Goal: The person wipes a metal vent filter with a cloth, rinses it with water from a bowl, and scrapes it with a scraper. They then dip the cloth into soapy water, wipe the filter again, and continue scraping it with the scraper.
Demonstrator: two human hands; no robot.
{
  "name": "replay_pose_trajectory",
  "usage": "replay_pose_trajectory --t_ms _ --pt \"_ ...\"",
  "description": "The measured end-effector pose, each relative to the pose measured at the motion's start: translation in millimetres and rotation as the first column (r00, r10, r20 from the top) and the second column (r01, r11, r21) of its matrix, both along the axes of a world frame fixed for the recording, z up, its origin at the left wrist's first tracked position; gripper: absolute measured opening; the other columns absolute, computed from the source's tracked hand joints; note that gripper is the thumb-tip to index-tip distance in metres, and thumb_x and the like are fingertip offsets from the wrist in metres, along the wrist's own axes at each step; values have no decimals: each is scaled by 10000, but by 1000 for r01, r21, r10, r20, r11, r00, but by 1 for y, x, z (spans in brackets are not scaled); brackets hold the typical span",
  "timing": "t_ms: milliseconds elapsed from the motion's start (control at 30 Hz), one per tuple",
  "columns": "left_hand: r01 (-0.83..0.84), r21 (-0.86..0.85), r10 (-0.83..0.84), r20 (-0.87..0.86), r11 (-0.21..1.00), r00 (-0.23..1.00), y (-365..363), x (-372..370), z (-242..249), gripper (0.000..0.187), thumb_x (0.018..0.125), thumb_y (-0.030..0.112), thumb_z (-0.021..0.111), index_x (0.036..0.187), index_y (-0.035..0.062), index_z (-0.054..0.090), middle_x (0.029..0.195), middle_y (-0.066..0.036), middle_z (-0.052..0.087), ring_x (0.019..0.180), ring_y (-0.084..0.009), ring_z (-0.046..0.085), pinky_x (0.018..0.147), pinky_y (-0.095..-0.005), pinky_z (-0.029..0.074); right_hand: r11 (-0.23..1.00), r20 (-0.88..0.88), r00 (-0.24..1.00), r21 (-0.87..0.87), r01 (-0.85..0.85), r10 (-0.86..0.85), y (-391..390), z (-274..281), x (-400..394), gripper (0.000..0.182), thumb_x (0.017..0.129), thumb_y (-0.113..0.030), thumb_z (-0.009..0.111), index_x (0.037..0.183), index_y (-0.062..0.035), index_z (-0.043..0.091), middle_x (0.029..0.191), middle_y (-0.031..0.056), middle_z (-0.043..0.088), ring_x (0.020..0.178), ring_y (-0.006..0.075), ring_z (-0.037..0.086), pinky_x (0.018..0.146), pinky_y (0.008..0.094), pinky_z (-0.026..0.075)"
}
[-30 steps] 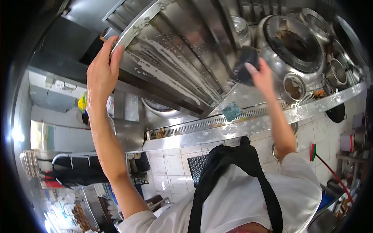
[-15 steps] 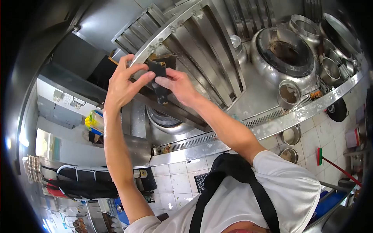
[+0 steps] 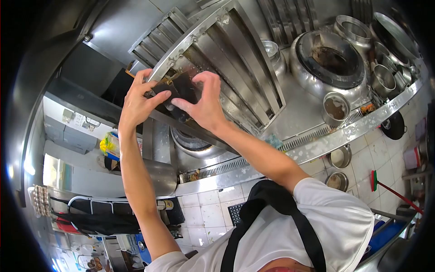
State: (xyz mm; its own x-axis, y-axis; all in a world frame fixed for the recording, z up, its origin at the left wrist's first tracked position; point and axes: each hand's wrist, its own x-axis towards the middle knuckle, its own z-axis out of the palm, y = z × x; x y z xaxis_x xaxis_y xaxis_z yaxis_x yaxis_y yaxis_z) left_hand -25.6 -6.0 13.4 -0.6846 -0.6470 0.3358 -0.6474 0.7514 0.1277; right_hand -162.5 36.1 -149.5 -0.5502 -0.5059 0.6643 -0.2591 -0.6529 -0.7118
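Note:
A dark, flexible piece of material (image 3: 180, 89) lies between my two hands, against the corner of a large slatted metal panel (image 3: 222, 52). My left hand (image 3: 138, 100) has its thumb and fingers on the dark piece's left side, by the panel's edge. With thumb below and fingers curled above, my right hand (image 3: 205, 100) holds the dark piece's right side. The panel stands tilted over the steel stove top, and its lower edge passes above a wok burner (image 3: 192, 141).
At the right stand a large round burner (image 3: 333, 59), a pot of brown liquid (image 3: 336, 106) and stacked metal pots (image 3: 353, 29). The stove's front rim (image 3: 312, 147) curves below my right arm. A second slatted panel (image 3: 161, 36) leans behind.
My right hand has opened wider and shifted its grip, its fingers now higher. The dark piece looks more spread out and has turned. My left hand has moved slightly left.

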Motion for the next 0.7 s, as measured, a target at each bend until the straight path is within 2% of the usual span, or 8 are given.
replay_pose_trajectory --t_ms 67,167,433,467,500,533,633,700 --pt "18 32 -17 -15 999 1000 -8 5 1 390 800 264 847 1107 40 762 1330 -92 549 1164 -236 572 952 -343 461 989 -7 989 -16 150 -150 2 -2 3 1030 659 -295 960 1443 -63 333 1353 178 430 1275 375 410 1087 526 338" --pt "28 117 -23 -48 993 999 -7 7 3 397 784 267 857 1092 36 760 1317 -90 558 1170 -246 577 959 -342 462 1000 -4 1000 3 14 -14 5 6 12 981 667 -299 956 1423 -62 376 1325 172 459 1273 368 423 1086 536 336" --pt "162 36 -159 -87 986 983 -17 14 -5 638 751 171 886 1325 77 622 1334 -95 533 1206 -231 559 985 -352 452 944 63 945 60 -324 320 -10 21 7 360 874 -206 799 1102 -18 594 960 187 730 884 323 720 780 400 543" --pt "187 98 -162 -218 978 962 -18 13 -9 684 736 158 896 1340 67 587 1295 -111 568 1170 -233 586 973 -352 464 917 140 918 101 -386 371 -5 18 1 295 895 -187 777 1082 -33 609 937 172 752 879 307 743 771 384 553" --pt "219 152 -155 -346 964 925 -17 11 -11 731 721 146 907 1354 57 553 1255 -127 603 1135 -235 614 961 -353 477 915 173 940 232 -331 296 5 20 -11 325 892 -166 774 1147 -46 613 1030 156 752 952 302 742 803 371 555" --pt "214 145 -153 -349 966 925 -12 3 -5 731 721 146 907 1354 57 553 1255 -127 603 1135 -235 614 961 -353 477 962 162 962 123 -243 222 3 13 -22 332 901 -148 760 1184 -53 613 1076 146 747 956 296 740 803 370 555" --pt "-129 146 138 -51 981 989 0 -9 10 627 746 135 885 1276 7 575 1099 -109 668 996 -173 642 868 -318 503 988 136 981 -87 -124 135 -19 -2 -33 327 860 -68 732 1174 -75 642 997 142 708 894 390 660 772 462 517" --pt "-170 117 162 74 978 984 -8 -14 11 634 724 167 907 1243 -17 592 927 -93 703 826 -159 655 779 -310 520 999 -304 952 -5 33 -34 -24 -7 -36 357 861 -87 750 1206 -82 661 961 90 695 910 307 638 804 402 500"
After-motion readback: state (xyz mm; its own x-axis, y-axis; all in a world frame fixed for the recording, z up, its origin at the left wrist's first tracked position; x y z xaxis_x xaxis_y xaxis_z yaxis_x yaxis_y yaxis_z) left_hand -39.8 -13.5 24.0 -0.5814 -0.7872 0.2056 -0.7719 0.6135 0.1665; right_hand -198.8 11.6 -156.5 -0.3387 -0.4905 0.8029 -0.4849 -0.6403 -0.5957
